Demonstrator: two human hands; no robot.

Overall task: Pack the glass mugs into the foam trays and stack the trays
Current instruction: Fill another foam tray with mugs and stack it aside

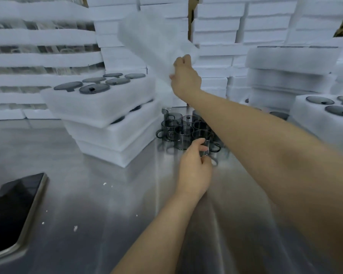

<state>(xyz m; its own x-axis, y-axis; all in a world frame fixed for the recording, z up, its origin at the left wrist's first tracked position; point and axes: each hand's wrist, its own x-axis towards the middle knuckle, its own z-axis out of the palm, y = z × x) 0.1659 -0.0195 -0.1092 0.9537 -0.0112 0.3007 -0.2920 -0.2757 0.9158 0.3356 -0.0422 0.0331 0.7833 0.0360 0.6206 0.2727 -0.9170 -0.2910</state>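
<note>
I see my right hand (184, 76) raised over the table, fingers curled tight on the lower edge of a loose foam tray (154, 42), which hangs tilted and motion-blurred in the air above the mugs. My left hand (194, 167) has thumb and fingers wrapped round the nearest smoked-glass mug (205, 148), at the front of the mug cluster (183, 127) standing on the steel table (107, 194). I count about nine mugs there, though my forearm hides part of the group. Just left of them sits a filled stack (111, 123) of three trays, the top one showing six dark mug bases. At far right another filled tray (313, 123) shows at least three bases. One phone (12, 210) lies lower left, screen dark.
</note>
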